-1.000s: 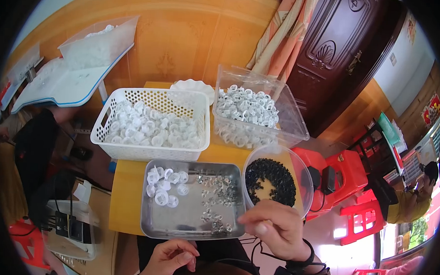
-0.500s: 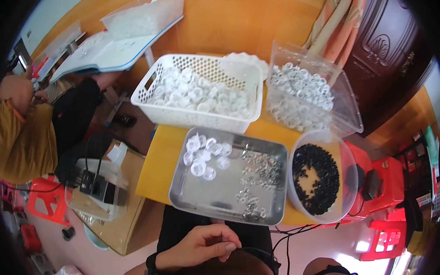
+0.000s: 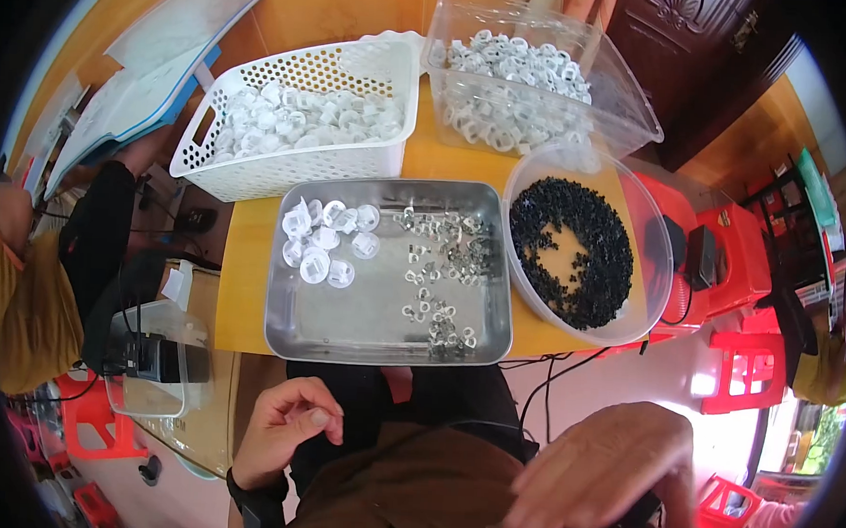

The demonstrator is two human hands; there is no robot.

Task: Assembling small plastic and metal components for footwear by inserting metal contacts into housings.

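head view: left hand [image 3: 287, 426] loosely curled, empty; right hand [image 3: 600, 479] fingers spread, blurred, both below the steel tray [image 3: 382, 330] on the yellow surface [image 3: 243, 284].

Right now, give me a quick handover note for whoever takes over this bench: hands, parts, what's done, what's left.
Left hand: off the table, near the lap, fingers loosely curled; nothing clearly visible in it.
Right hand: also low, by the lap, blurred; cannot tell if it holds anything.
Metal tray: nearest the hands, with a cluster of clear plastic caps at its left and small metal clips scattered at its right.
Round bowl: black small parts.
White basket and clear tub: full of white plastic pieces.
Done: no finished pieces can be made out.
Left: the loose parts in the tray.
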